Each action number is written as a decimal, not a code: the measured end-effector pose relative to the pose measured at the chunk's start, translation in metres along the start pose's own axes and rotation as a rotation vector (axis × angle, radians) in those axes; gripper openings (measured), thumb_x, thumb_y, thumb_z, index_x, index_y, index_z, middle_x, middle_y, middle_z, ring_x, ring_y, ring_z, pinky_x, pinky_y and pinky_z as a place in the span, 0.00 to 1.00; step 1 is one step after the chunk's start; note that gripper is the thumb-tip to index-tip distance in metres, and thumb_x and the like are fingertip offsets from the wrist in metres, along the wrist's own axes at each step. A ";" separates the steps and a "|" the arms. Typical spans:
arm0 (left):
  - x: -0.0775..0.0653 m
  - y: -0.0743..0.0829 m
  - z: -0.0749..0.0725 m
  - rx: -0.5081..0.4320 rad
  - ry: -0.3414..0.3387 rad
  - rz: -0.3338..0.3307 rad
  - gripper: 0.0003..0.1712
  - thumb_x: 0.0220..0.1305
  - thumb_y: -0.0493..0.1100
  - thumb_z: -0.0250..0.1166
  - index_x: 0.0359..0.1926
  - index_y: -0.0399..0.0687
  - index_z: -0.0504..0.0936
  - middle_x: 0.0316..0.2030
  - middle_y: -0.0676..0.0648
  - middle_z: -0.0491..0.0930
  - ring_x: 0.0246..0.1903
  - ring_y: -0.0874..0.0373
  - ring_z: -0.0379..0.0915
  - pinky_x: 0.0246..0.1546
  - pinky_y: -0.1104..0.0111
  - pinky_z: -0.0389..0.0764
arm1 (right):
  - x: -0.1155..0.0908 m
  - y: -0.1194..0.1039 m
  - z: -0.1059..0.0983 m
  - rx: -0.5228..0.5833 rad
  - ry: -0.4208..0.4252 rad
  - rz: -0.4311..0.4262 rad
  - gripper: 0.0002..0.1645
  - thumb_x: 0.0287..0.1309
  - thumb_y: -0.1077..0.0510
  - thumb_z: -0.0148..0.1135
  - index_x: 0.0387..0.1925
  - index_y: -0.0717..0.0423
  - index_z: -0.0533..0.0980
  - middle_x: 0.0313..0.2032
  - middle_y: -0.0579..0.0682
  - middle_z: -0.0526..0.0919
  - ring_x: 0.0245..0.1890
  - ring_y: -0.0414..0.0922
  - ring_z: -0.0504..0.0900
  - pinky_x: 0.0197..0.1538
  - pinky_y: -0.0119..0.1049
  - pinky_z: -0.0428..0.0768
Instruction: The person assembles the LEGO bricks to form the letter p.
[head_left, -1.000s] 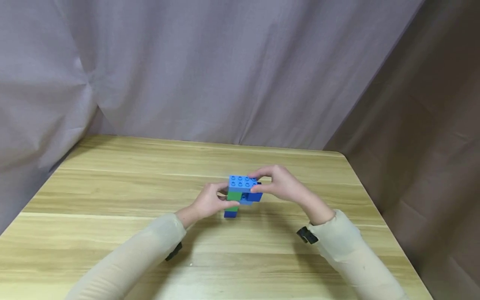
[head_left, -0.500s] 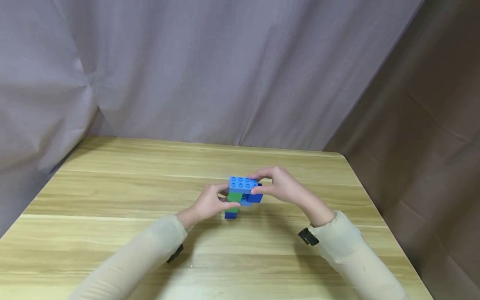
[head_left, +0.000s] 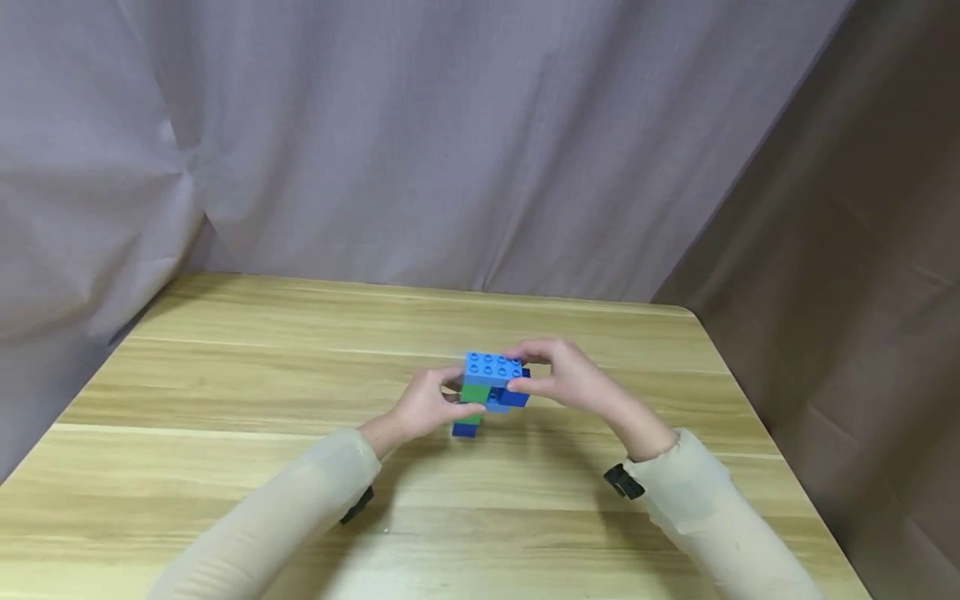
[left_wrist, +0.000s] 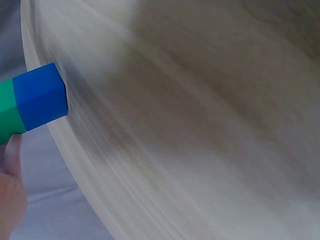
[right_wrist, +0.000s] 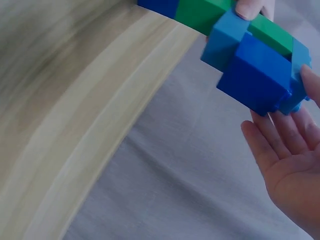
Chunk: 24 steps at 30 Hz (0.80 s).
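Observation:
A small tower of toy building bricks stands upright between my hands in the head view. Its foot is a dark blue brick (left_wrist: 41, 97), right at the tabletop, with a green brick (left_wrist: 7, 112) above it. My left hand (head_left: 422, 406) grips the tower's green part from the left, thumb in front. A light blue brick (right_wrist: 220, 42) juts out to the right at mid-height, bearing another dark blue brick (right_wrist: 256, 72). Across the top lies a studded light blue brick (head_left: 491, 368). My right hand (head_left: 572, 379) pinches its right end between thumb and fingers.
The tower is around the middle of a wooden table (head_left: 300, 467). A grey curtain (head_left: 420, 150) hangs behind the far edge, and a darker brown one (head_left: 847, 275) borders the right side. Black straps (head_left: 624, 482) sit at both wrists.
The head view has shifted slightly, moving table, hands and tower a little to the right in the picture. Both hands keep the same hold on the bricks.

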<state>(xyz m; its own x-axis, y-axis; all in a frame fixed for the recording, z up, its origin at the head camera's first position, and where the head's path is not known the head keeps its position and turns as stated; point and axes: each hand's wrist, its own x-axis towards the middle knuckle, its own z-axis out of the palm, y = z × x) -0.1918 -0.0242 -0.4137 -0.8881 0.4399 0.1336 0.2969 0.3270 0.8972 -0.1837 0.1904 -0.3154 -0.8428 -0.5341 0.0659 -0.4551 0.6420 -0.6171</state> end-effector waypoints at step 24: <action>-0.006 -0.006 -0.008 0.207 -0.243 -0.059 0.24 0.58 0.42 0.65 0.53 0.34 0.72 0.41 0.42 0.82 0.41 0.54 0.79 0.45 0.67 0.82 | 0.031 0.027 0.001 0.261 0.156 0.139 0.25 0.54 0.59 0.66 0.54 0.63 0.73 0.51 0.61 0.79 0.49 0.53 0.80 0.50 0.42 0.82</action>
<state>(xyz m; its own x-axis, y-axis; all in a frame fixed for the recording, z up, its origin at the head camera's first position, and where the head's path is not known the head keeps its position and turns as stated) -0.1906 -0.0355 -0.4165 -0.8036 0.5936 -0.0425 0.3347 0.5098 0.7925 -0.2218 0.1908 -0.3306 -0.9348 -0.3476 0.0738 -0.2606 0.5296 -0.8072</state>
